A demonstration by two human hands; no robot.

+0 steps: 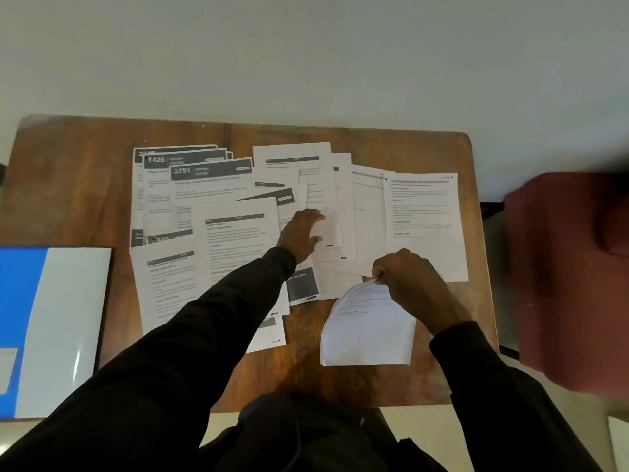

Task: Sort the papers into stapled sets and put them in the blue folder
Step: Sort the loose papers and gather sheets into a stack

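The left hand (301, 233) rests, fingers spread, on scattered white printed papers (231, 240) on the brown wooden table (75, 185). The right hand (408, 277) pinches one curled white sheet (367, 332) at its top edge. The blue plastic folder (17, 301) lies far left of both hands.

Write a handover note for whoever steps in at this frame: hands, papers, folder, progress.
Left hand: open, fingers spread over the loose papers.
Right hand: pinches one sheet by its curled top edge, near the table's front.
Folder: at the table's left edge.
Done: nothing visibly stapled or filed.
Left: sort, staple, file. No stapler in view.
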